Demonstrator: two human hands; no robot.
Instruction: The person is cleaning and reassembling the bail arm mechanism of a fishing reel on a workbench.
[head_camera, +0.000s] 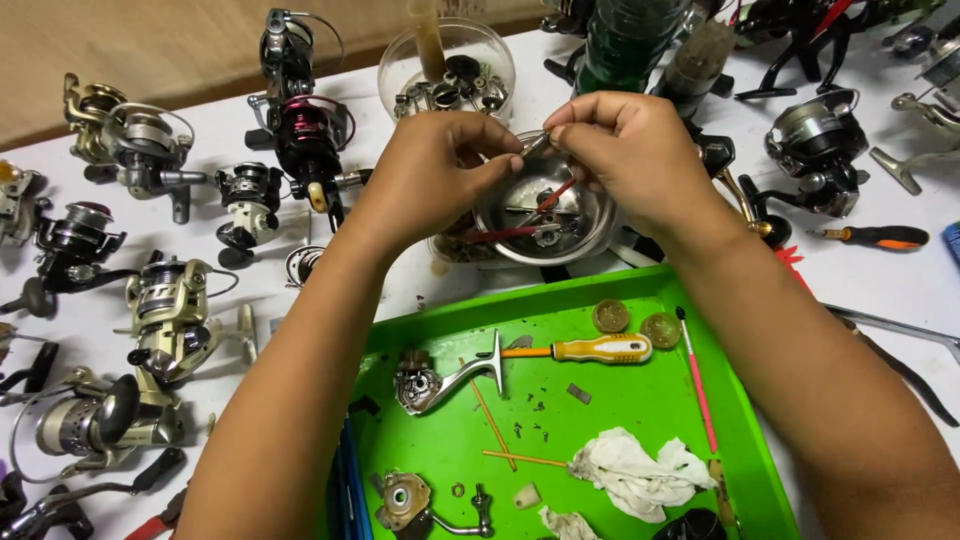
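Observation:
My left hand (432, 170) and my right hand (628, 150) meet above a shiny metal bowl (590, 225), fingertips pinched together on a small metal part (536, 143). A thin red stick runs from my right fingers down into the bowl. On the green tray (640, 405) below my forearms lie a dismantled fishing reel body (432, 378), a yellow-handled screwdriver (596, 349), a pink brush (696, 378), a white rag (636, 472), two round knobs and small screws.
Several fishing reels (165, 320) crowd the white table on the left and at the back right. A clear tub of parts (447, 72) stands behind the bowl. An orange-handled screwdriver (880, 237) and pliers (900, 345) lie to the right.

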